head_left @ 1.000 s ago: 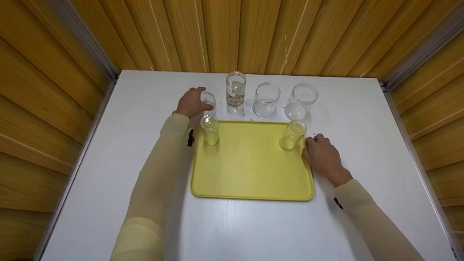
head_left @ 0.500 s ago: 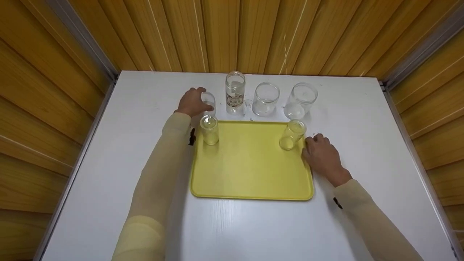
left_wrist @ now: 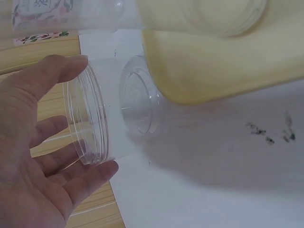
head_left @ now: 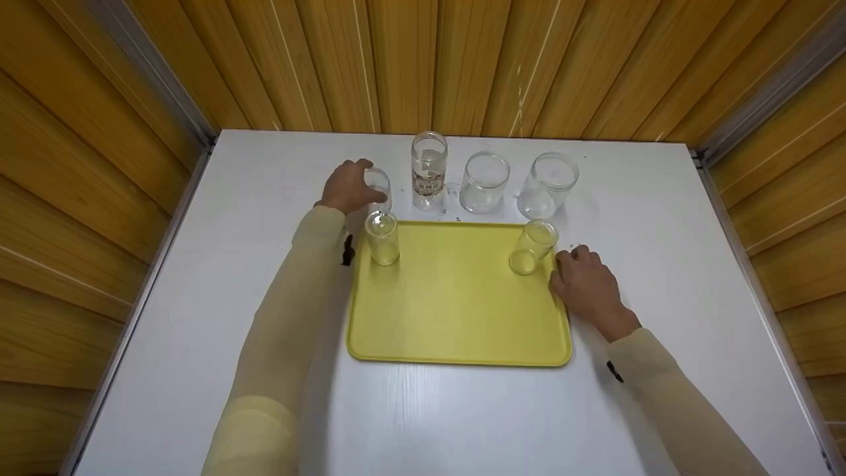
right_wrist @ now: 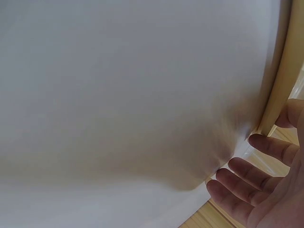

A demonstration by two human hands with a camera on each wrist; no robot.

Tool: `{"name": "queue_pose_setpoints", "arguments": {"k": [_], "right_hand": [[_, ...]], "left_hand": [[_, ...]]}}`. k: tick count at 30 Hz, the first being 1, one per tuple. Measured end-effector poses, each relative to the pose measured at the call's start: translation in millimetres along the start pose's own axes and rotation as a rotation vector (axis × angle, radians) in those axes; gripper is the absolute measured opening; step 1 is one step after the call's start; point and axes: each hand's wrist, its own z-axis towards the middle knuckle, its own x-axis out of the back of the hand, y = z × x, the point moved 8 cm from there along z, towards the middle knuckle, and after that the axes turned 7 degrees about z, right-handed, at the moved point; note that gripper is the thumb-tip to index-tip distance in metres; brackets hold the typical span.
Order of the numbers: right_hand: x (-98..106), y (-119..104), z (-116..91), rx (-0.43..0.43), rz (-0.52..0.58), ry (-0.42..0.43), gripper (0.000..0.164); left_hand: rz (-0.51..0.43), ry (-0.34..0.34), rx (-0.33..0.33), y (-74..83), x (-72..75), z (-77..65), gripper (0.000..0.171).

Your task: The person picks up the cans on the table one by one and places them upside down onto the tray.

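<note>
Beyond the tray's back left corner, my left hand grips a clear jar by its threaded rim. In the left wrist view the thumb lies on one side of the jar and the fingers on the other; its base is on the white table. My right hand pinches the right edge of the yellow tray between thumb and index finger; the other fingers extend loosely over the table. Two slim clear glasses stand on the tray, one back left and one back right.
Behind the tray stand a tall clear bottle with a printed label and two wide clear jars, one in the middle and one to the right. Wood-patterned panels border the white table at the back and sides.
Almost nothing differs. The left hand stays at the clear jar with only a very slight shift, and the right hand keeps its place at the tray's edge.
</note>
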Motion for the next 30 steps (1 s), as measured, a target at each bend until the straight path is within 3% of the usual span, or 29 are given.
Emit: {"name": "queue_pose_setpoints", "arguments": {"k": [12,30], "right_hand": [[-1.4,1.6,-0.4,-0.012,-0.005,0.000,0.037],[0.0,0.3,0.3,-0.016,0.013,-0.007,0.037]], "left_hand": [[-0.024,0.047,-0.006,8.4,16.4,-9.4,0.082],[-0.136,0.123,-0.016,1.0,32.1,-26.4,0.081]]}}
